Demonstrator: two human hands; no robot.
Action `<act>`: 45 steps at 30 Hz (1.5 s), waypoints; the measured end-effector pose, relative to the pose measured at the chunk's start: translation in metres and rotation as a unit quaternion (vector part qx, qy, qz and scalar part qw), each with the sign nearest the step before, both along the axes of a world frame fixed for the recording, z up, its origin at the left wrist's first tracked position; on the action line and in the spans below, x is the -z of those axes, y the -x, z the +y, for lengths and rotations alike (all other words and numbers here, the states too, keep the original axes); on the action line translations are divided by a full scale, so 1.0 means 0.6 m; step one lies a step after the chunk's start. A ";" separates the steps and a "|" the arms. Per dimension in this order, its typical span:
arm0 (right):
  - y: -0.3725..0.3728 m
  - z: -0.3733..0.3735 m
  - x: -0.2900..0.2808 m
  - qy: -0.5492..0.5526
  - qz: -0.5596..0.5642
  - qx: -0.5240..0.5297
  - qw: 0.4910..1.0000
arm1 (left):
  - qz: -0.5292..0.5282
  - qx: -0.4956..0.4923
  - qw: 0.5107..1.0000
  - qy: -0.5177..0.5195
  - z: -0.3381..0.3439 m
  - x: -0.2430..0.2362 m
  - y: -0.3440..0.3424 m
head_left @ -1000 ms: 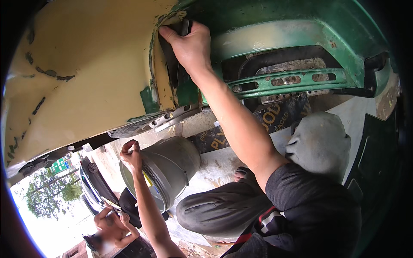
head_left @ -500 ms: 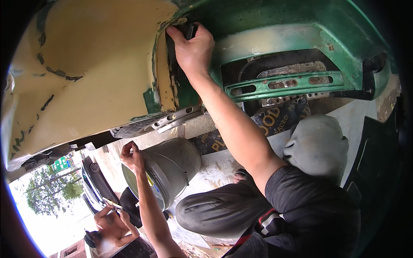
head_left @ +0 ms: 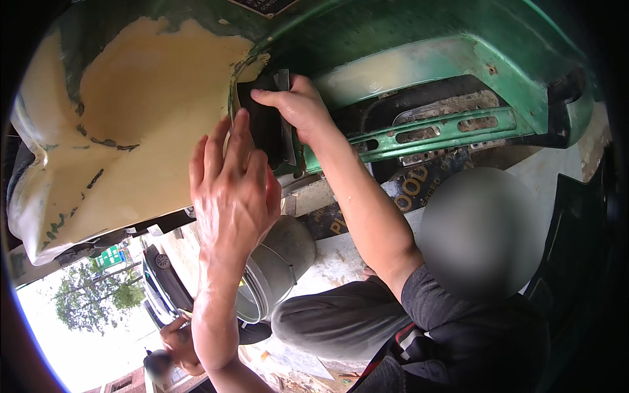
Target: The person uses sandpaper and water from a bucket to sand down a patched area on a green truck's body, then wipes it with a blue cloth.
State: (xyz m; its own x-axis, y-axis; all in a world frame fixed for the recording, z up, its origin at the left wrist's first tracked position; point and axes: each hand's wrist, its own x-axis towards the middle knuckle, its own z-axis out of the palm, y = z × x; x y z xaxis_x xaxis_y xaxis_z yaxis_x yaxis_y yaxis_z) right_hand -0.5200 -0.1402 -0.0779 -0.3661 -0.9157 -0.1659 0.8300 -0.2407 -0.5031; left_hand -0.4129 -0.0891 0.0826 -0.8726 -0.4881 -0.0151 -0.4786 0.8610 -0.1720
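My right hand (head_left: 298,108) pinches a dark sheet of sandpaper (head_left: 262,124), thumb on its face and a grey folded strip along its right side. The sheet is at the edge of a curved panel (head_left: 157,118) covered in beige filler, with dark green patches showing. My left hand (head_left: 229,177) is raised beside it, its fingers stretched out and close together. Those fingertips reach the panel's edge, next to the sheet; I cannot tell whether they touch either. Something reddish shows beside the left palm, too hidden to name.
Right of the sheet is a green bumper (head_left: 419,62) with a slotted bar (head_left: 419,134). Below stands a grey bucket (head_left: 288,255) with a wire handle. A printed black board (head_left: 386,193) lies on the ground. Another person (head_left: 177,344) and a parked car (head_left: 164,281) are at lower left.
My right hand has drawn down from the panel's upper edge, and the sandpaper shows more widely. My left hand has risen from above the bucket to the panel, its bent fingers now straight.
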 end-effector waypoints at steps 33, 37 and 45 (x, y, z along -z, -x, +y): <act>-0.052 -0.037 0.008 -0.043 0.130 0.193 0.972 | -0.137 0.006 0.961 0.241 -0.089 0.088 0.025; -0.090 -0.022 0.014 -0.070 0.219 0.192 0.954 | -0.152 -0.030 0.967 0.202 -0.078 0.091 -0.009; -0.081 -0.020 0.013 -0.045 0.184 0.179 0.965 | -0.172 -0.045 0.966 0.188 -0.072 0.085 -0.006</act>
